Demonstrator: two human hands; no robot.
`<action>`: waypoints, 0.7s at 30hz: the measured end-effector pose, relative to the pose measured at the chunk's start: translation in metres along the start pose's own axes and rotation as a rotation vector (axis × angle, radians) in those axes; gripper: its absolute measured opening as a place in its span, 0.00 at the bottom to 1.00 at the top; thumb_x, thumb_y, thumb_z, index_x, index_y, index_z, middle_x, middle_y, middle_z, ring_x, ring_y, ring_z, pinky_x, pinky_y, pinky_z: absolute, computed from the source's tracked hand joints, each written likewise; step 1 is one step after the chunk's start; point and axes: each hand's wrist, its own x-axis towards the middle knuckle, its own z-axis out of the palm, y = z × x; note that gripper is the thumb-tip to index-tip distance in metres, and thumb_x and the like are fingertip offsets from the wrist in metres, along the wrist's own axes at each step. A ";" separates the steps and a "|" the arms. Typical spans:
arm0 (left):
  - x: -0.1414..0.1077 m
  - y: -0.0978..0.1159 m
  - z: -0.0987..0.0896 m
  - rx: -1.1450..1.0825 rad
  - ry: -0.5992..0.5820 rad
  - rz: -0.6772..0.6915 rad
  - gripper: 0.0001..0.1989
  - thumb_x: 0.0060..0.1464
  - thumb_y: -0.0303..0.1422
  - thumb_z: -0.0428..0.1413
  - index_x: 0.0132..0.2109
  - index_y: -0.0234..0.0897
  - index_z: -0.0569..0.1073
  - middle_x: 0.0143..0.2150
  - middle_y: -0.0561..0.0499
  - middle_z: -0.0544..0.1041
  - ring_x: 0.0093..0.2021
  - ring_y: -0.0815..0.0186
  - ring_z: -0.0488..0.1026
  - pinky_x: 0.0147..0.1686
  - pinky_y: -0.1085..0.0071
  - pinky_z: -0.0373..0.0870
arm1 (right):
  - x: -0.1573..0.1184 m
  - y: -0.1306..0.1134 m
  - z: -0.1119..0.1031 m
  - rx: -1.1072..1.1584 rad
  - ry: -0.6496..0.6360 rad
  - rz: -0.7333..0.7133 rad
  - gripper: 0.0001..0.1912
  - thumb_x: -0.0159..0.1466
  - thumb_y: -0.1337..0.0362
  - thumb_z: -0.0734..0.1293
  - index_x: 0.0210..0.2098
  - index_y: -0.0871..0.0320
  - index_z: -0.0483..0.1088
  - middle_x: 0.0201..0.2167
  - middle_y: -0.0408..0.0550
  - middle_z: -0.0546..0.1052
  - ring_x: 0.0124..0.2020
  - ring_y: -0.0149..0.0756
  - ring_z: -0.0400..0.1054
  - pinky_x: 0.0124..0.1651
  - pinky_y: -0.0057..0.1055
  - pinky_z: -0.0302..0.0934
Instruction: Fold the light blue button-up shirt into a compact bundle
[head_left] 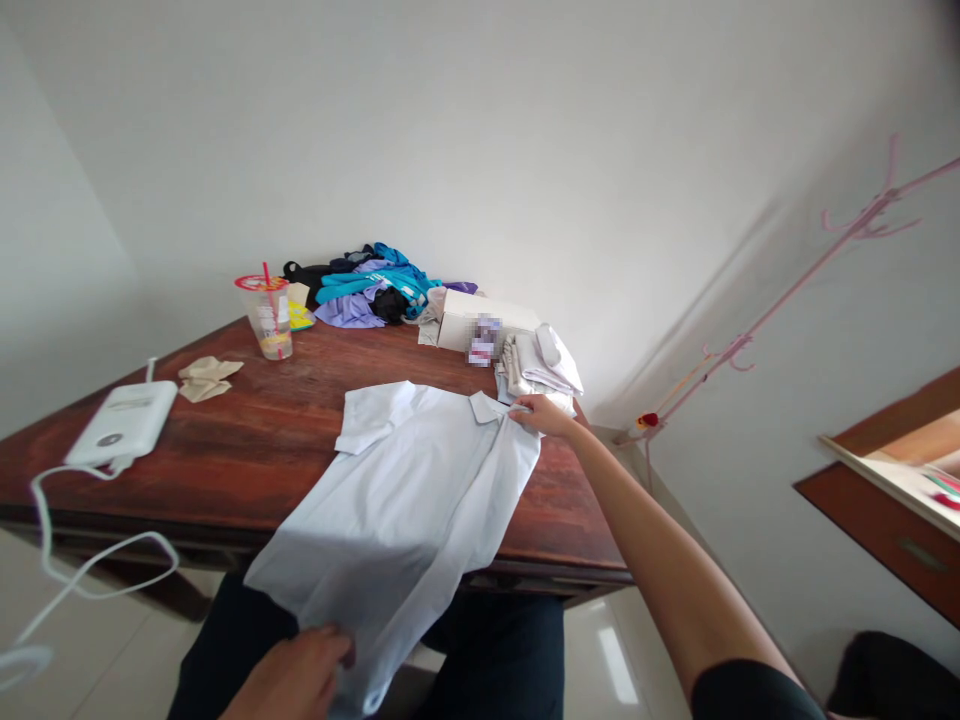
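Note:
A white short-sleeved collared shirt [420,470] lies spread over the front of the wooden table, its lower part hanging past the near edge above my lap. Its collar points away from me, and one sleeve is spread to the left. At the collar, my right hand [541,414] pinches the cloth between thumb and fingers. My left hand [300,668] is at the hanging hem, fingers curled against the fabric. Just beyond my right hand sits a stack of folded light-coloured clothes [540,362].
On the dark wooden table [225,450] stand a plastic cup with a red straw [268,318], a white power bank [124,425] with a cable, and a crumpled napkin [208,378]. A clothes heap [375,285] and a white box [480,318] line the wall. A pink coat rack [780,290] leans right.

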 end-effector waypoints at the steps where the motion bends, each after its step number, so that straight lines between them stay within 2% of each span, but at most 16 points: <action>1: 0.002 0.001 -0.016 -0.035 0.045 0.006 0.19 0.58 0.25 0.46 0.44 0.44 0.80 0.43 0.49 0.83 0.43 0.61 0.81 0.45 0.70 0.75 | 0.000 0.001 0.000 -0.012 -0.007 -0.002 0.13 0.58 0.52 0.69 0.31 0.56 0.77 0.30 0.45 0.77 0.33 0.39 0.68 0.37 0.33 0.61; 5: 0.025 -0.005 -0.077 -0.093 0.327 0.070 0.15 0.67 0.37 0.46 0.46 0.44 0.78 0.46 0.50 0.82 0.48 0.62 0.79 0.50 0.71 0.73 | -0.003 0.003 -0.001 -0.050 -0.045 0.012 0.15 0.60 0.51 0.67 0.34 0.57 0.76 0.30 0.45 0.76 0.33 0.38 0.67 0.36 0.31 0.59; 8: 0.063 -0.020 -0.111 0.017 0.574 0.090 0.17 0.65 0.42 0.48 0.52 0.40 0.75 0.53 0.44 0.79 0.54 0.54 0.76 0.58 0.61 0.70 | -0.004 0.000 -0.002 -0.081 -0.071 0.029 0.16 0.61 0.51 0.66 0.34 0.59 0.76 0.30 0.44 0.76 0.33 0.37 0.67 0.35 0.29 0.59; 10: 0.094 -0.030 -0.129 0.126 0.642 0.077 0.21 0.63 0.43 0.50 0.57 0.36 0.72 0.57 0.39 0.76 0.58 0.50 0.73 0.60 0.55 0.68 | -0.003 -0.003 0.000 -0.111 -0.085 0.039 0.16 0.62 0.53 0.65 0.34 0.59 0.75 0.30 0.45 0.77 0.33 0.37 0.68 0.35 0.29 0.59; 12: 0.127 -0.032 -0.144 0.240 0.660 0.037 0.26 0.61 0.43 0.53 0.60 0.32 0.70 0.61 0.33 0.72 0.61 0.44 0.70 0.60 0.51 0.67 | -0.001 -0.007 0.001 -0.149 -0.097 0.044 0.14 0.62 0.55 0.66 0.35 0.60 0.76 0.33 0.46 0.78 0.35 0.38 0.69 0.37 0.29 0.60; 14: 0.160 -0.025 -0.158 0.340 0.662 0.054 0.29 0.61 0.43 0.55 0.63 0.29 0.68 0.66 0.30 0.67 0.67 0.40 0.63 0.63 0.47 0.64 | 0.001 -0.010 0.004 -0.190 -0.115 0.047 0.11 0.62 0.59 0.66 0.36 0.60 0.77 0.35 0.48 0.79 0.36 0.38 0.71 0.39 0.29 0.61; 16: 0.191 -0.008 -0.170 0.396 0.588 0.168 0.31 0.62 0.42 0.56 0.66 0.29 0.65 0.68 0.32 0.65 0.69 0.41 0.59 0.65 0.49 0.60 | 0.002 -0.012 0.007 -0.232 -0.136 0.050 0.09 0.62 0.61 0.68 0.37 0.59 0.78 0.37 0.48 0.80 0.37 0.39 0.72 0.42 0.30 0.62; 18: 0.223 0.014 -0.177 0.407 0.488 0.261 0.32 0.63 0.43 0.56 0.68 0.30 0.63 0.68 0.33 0.66 0.70 0.45 0.59 0.66 0.52 0.58 | 0.003 -0.013 0.011 -0.276 -0.146 0.059 0.09 0.61 0.63 0.69 0.39 0.58 0.79 0.38 0.50 0.81 0.39 0.41 0.73 0.44 0.30 0.62; 21: 0.269 0.040 -0.177 0.409 0.408 0.273 0.32 0.63 0.43 0.57 0.67 0.29 0.63 0.65 0.33 0.69 0.68 0.47 0.62 0.65 0.55 0.58 | 0.000 -0.014 0.018 -0.335 -0.133 0.082 0.10 0.62 0.63 0.69 0.41 0.58 0.79 0.39 0.51 0.81 0.40 0.43 0.74 0.43 0.31 0.62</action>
